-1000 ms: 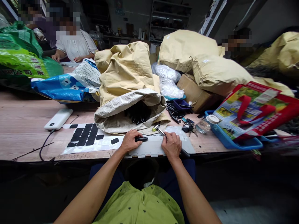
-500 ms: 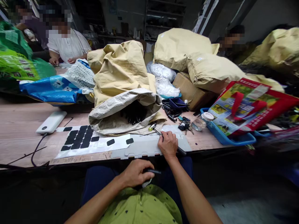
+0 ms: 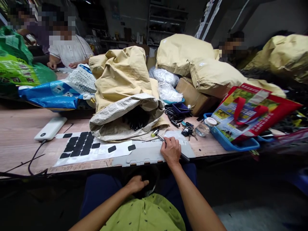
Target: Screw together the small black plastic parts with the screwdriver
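My right hand (image 3: 171, 150) is wrapped round the black handle of a small hammer (image 3: 158, 135) at the table's front edge. The hammer's metal head with a yellow end lies toward the open sack. Under the hand is a grey flat board (image 3: 144, 156). Below the table edge, over my lap, my left hand (image 3: 136, 184) reaches down into a dark bag or bin (image 3: 150, 176). Its thumb shows, but the other fingers are lost in the dark, and nothing held is visible. Directly ahead, a woven sack (image 3: 106, 126) lies with its mouth toward me, full of black slender pieces (image 3: 137, 119).
A white sheet with black stickers (image 3: 103, 154) lies left of the board, beside a white power bank (image 3: 51, 128) and its cable. Keys (image 3: 191, 132), a jar (image 3: 203, 129) and a blue tray (image 3: 237, 147) stand right. Bulky paper sacks (image 3: 187, 51) and people are behind.
My left hand has moved down and left into the dark bag or bin; the slim black piece it held is no longer visible. My right hand stays on the hammer. The view shifted slightly.
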The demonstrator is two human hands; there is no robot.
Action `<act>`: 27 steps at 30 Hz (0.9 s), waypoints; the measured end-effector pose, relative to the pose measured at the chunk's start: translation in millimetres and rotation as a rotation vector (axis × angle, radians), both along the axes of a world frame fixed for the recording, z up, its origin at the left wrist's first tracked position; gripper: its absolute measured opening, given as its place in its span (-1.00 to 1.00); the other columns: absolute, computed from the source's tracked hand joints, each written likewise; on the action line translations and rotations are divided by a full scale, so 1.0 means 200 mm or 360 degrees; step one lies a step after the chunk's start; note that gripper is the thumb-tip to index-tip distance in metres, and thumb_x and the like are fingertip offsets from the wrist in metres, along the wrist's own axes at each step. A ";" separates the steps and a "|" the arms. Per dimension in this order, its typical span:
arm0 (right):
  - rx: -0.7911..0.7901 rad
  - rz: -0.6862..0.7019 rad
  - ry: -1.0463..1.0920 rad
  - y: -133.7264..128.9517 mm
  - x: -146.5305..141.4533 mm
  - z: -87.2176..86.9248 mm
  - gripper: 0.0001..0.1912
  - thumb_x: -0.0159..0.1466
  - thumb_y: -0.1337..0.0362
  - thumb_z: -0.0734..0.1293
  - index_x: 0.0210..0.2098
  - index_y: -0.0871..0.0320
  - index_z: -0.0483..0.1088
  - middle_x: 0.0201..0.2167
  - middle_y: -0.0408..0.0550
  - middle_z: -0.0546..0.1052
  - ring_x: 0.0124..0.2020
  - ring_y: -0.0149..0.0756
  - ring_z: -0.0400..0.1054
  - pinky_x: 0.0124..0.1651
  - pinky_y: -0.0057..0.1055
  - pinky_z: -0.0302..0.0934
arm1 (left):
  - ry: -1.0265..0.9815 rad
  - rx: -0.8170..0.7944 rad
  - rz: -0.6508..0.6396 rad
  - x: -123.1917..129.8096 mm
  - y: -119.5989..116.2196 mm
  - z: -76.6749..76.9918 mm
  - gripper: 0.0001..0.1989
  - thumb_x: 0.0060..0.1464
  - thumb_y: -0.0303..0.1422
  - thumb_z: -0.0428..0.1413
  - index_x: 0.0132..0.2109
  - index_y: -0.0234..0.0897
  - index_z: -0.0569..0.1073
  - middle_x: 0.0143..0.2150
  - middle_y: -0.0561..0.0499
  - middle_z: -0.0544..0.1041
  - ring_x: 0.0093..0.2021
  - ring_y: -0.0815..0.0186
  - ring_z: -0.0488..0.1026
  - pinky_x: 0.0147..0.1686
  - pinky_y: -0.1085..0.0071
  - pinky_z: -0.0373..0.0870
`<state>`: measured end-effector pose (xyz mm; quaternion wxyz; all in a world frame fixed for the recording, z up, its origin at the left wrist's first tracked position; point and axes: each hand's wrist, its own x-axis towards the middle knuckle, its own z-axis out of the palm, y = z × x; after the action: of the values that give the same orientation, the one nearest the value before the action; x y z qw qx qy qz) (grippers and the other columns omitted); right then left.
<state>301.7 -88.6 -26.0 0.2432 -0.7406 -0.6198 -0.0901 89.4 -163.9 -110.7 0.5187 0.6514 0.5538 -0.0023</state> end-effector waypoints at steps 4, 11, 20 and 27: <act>-0.0003 -0.0002 -0.0018 0.00 0.00 0.00 -0.74 0.30 0.31 0.35 -0.03 0.06 0.52 -0.15 -0.01 0.46 -0.12 -0.15 0.19 -0.14 -0.28 -0.02 | -0.0521 -0.0088 -0.0305 -0.01 0.11 0.35 -0.64 0.09 -0.11 0.18 -0.17 -0.30 0.63 -0.33 -0.03 0.63 -0.41 0.30 0.48 -0.43 0.46 0.34; 0.0001 -0.0003 -0.0033 0.00 0.00 0.00 -0.75 0.30 0.30 0.34 -0.03 0.05 0.52 -0.15 -0.02 0.46 -0.11 -0.15 0.19 -0.13 -0.28 -0.02 | -0.0367 0.0788 0.0772 -0.07 0.82 0.73 -0.58 0.17 -0.02 0.08 -0.29 -0.30 0.57 -0.40 -0.04 0.58 -0.49 0.34 0.41 -0.47 0.45 0.25; 0.0009 -0.0006 -0.0008 0.00 0.00 0.00 -0.75 0.29 0.32 0.35 -0.05 0.04 0.52 -0.15 -0.02 0.47 -0.11 -0.16 0.21 -0.13 -0.29 -0.03 | 0.0272 0.0701 0.0869 -0.06 1.15 0.75 -0.70 -0.04 -0.09 0.27 -0.31 -0.23 0.60 -0.35 -0.12 0.63 -0.30 0.10 0.56 -0.39 0.35 0.27; -0.0013 -0.0027 -0.0009 0.00 0.00 0.00 -0.76 0.30 0.30 0.35 -0.05 0.02 0.53 -0.16 -0.05 0.46 -0.11 -0.17 0.20 -0.12 -0.28 -0.03 | -0.0121 0.1082 0.0628 -0.15 0.89 0.77 -0.75 -0.03 -0.15 0.26 -0.26 -0.22 0.61 -0.36 0.02 0.62 -0.33 0.26 0.51 -0.35 0.42 0.29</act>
<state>302.2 -87.9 -26.7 0.2377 -0.7465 -0.6147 -0.0917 60.2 14.3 43.1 0.2840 0.6668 0.6178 0.3051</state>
